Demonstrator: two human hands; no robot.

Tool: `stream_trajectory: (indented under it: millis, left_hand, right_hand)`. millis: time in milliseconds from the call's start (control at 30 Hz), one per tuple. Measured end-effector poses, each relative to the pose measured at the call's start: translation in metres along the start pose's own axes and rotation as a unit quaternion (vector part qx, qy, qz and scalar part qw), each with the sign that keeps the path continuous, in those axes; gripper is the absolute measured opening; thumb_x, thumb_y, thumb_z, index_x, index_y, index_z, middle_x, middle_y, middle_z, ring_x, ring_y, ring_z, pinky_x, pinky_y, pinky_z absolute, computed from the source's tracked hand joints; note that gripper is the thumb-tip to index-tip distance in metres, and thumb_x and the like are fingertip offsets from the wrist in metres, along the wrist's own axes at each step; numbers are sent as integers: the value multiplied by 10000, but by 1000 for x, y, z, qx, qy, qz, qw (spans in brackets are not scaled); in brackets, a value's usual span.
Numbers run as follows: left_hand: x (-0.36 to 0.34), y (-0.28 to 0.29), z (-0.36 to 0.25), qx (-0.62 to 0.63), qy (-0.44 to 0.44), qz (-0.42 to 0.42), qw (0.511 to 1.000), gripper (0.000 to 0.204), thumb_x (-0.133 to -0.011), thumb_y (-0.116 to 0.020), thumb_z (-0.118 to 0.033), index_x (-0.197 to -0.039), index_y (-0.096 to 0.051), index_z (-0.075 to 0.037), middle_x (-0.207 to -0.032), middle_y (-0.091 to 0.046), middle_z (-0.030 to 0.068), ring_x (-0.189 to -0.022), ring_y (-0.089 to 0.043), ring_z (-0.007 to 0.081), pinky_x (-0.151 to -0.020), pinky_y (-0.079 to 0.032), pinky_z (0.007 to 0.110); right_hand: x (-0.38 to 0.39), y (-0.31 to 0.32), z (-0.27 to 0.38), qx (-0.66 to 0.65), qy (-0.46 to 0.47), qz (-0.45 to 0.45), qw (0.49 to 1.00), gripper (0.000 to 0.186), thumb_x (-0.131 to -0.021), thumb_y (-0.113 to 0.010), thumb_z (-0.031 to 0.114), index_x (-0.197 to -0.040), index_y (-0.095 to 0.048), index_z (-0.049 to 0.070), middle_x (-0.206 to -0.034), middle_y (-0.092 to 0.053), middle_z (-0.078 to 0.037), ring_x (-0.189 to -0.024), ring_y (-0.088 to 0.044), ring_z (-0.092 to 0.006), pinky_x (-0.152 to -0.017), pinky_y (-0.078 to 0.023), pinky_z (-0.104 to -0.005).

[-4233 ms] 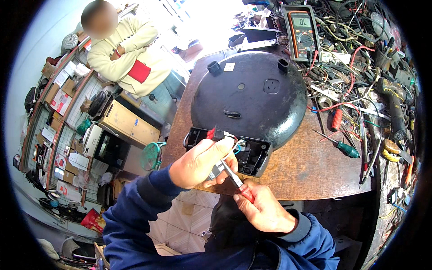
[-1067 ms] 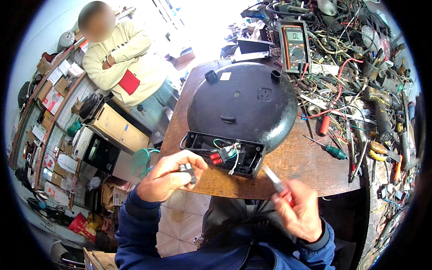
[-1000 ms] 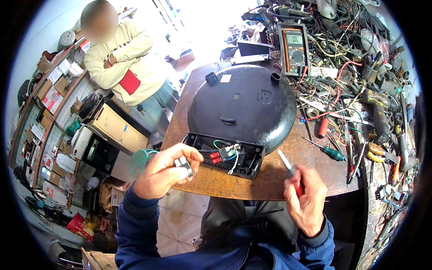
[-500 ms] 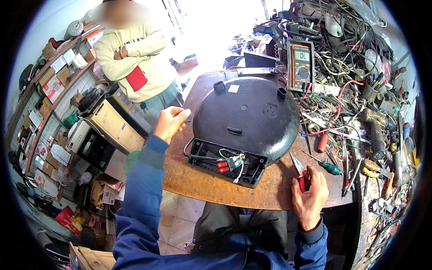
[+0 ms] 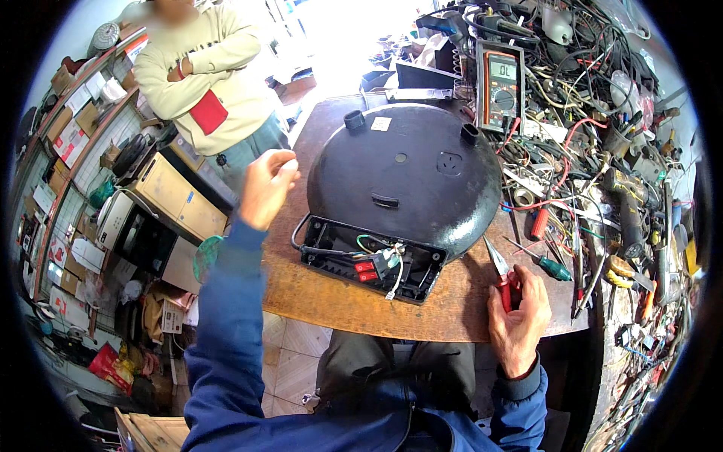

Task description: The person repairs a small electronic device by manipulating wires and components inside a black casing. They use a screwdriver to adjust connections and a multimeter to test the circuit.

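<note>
Two hands are working on either side of one landmark, the black upturned cooker (image 5: 407, 177), which is lying base-up on the round wooden surface (image 5: 331, 297). We are holding red-handled pliers (image 5: 500, 273) in our right hand (image 5: 520, 316), fingers curled round the handles, the tips pointing up and away from us toward the cooker's right rim. That hand is resting on the surface just right of the cooker's open wiring box (image 5: 369, 260), and it is the nearer one to the box.

Our left hand (image 5: 265, 184) is lifted off to the left of the cooker, beyond the surface's edge, fingers pinched narrowly together; we cannot tell whether anything small is between them. The box's long axis is running across us, left to right, tilting slightly down toward the right, with red connectors and a loose white wire (image 5: 395, 275) showing inside.

Behind the cooker a meter (image 5: 501, 87) is standing, and to the cooker's right a green-handled screwdriver (image 5: 544, 264) is lying among a thick tangle of cables (image 5: 602, 151). Left of the cooker, past the surface's edge, another person (image 5: 207, 79) in a pale top is standing with arms folded beside crowded shelves (image 5: 68, 135).
</note>
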State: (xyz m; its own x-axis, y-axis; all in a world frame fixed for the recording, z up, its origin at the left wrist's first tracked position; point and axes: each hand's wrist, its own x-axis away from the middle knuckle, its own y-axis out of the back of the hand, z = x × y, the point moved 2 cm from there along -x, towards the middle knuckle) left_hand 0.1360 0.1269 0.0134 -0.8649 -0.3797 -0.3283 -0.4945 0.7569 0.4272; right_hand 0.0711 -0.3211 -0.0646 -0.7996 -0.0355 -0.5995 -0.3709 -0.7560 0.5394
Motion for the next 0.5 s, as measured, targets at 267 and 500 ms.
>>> stream_trajectory:
  millis: [267, 500]
  left_hand:
    - [138, -35, -134, -185, -280, 175, 926, 589, -779, -909, -211, -1299, -674, -67, -1203, -667, 151, -926, -709, 284, -849, -584, 365]
    - [131, -50, -113, -2, -121, 180, 976, 455, -898, -799, -37, -1324, -642, -8, -1134, -708, 107, -1005, -699, 169, -856, -602, 327]
  right_hand:
    - [-22, 5, 17, 142, 59, -39, 987, 528, -744, -835, 16, -1242, -658, 3, -1043, -694, -169, -974, -661, -381, -885, -553, -451]
    - [-37, -3, 89, -235, 139, 111, 956, 286, -820, -795, -30, -1094, -720, 10, -953, -685, -157, -799, -699, -326, -705, -575, -393]
